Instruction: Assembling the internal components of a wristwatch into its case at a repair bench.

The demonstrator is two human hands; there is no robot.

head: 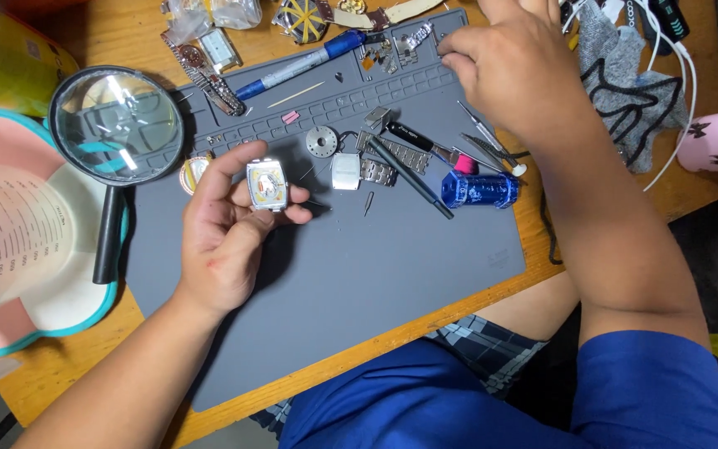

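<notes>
The left hand (222, 237) pinches a small rectangular watch case (267, 185) between thumb and fingers, raised just above the grey work mat (359, 283). Farther off, the right hand (513, 71) reaches to the mat's far edge, fingertips closed together near small metal watch parts (396, 51); whether they grip anything cannot be told.

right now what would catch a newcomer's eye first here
The left hand holds a small rectangular watch case over the grey work mat. The right hand reaches to the mat's far edge among small parts. A big black magnifying glass lies at the mat's left.
</notes>
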